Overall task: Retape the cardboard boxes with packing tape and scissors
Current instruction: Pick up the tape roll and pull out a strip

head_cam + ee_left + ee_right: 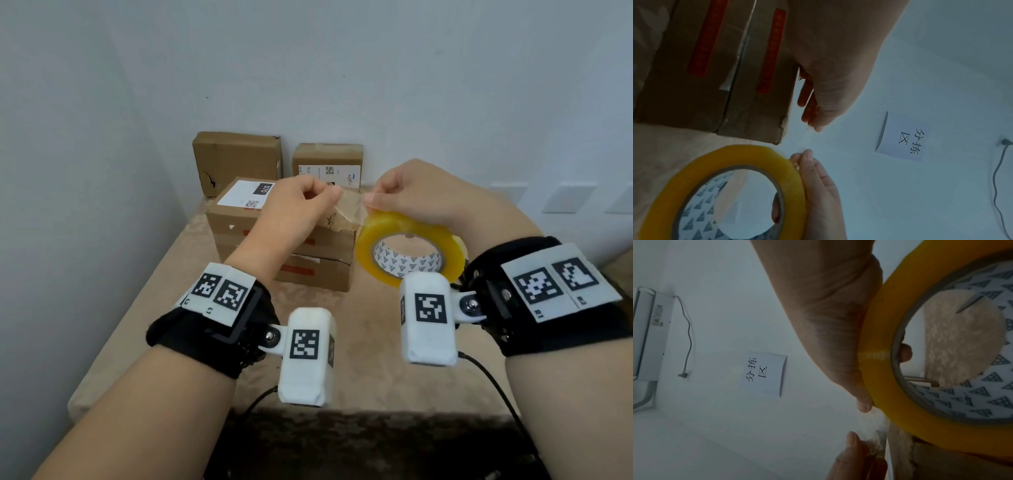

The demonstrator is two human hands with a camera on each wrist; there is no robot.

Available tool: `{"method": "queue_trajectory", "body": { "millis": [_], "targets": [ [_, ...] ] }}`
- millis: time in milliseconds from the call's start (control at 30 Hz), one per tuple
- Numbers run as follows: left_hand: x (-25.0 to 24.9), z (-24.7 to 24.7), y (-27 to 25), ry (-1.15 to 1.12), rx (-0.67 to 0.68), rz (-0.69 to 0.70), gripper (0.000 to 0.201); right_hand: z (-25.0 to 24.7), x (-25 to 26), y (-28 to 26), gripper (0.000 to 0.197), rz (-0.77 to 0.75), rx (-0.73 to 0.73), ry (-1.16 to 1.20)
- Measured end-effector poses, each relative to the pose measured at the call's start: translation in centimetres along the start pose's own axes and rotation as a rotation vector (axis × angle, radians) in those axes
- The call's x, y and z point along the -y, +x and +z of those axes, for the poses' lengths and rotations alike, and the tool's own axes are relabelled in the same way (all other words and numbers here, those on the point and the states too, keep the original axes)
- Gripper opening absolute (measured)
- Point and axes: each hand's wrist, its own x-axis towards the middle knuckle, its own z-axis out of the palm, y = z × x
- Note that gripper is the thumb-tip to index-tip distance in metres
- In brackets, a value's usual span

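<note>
My right hand [404, 195] holds a yellowish roll of packing tape [409, 253] in the air, fingers through its patterned core and thumb on the rim [875, 356]. My left hand [301, 202] pinches the free end of the clear tape strip [349, 205], stretched a short way between both hands [807, 136]. Just beyond and below the hands stand two stacked cardboard boxes [308, 253] with red stripes [707, 42]; the top one carries a white label [245, 193] and has a torn corner. No scissors are in view.
Two more cardboard boxes [238, 161] [327, 164] lean against the white back wall. All rest on a beige patterned tabletop [191, 308] set in a corner, wall close on the left. A paper sign [764, 373] hangs on the wall.
</note>
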Motion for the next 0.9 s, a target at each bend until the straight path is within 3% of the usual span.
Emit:
{"method": "queue_trajectory", "body": {
  "millis": [100,200,367,533,667,900],
  "targets": [
    [-0.1,0.0,0.2,0.048,-0.025,0.009,0.024,0.4,0.0,-0.3,0.019,0.04,0.01,-0.023],
    [-0.1,-0.2,0.4,0.105,-0.068,-0.003,0.026,0.1,-0.4,-0.7,0.038,0.146,-0.043,-0.002],
    [-0.1,-0.2,0.8,0.212,-0.111,0.003,0.034,-0.3,-0.6,-1.0,0.047,0.161,-0.139,0.036],
    [-0.4,-0.3,0.7,0.284,-0.134,0.012,0.028,0.1,-0.3,-1.0,0.054,0.202,-0.24,0.032],
    [-0.3,-1.0,0.6,0.28,-0.18,-0.018,0.03,0.5,0.3,-1.1,0.051,0.214,-0.21,-0.077],
    [1.0,-2.2,0.5,0.451,-0.196,-0.026,0.033,0.8,0.0,-0.9,0.032,0.27,-0.169,0.031]
  ]
}}
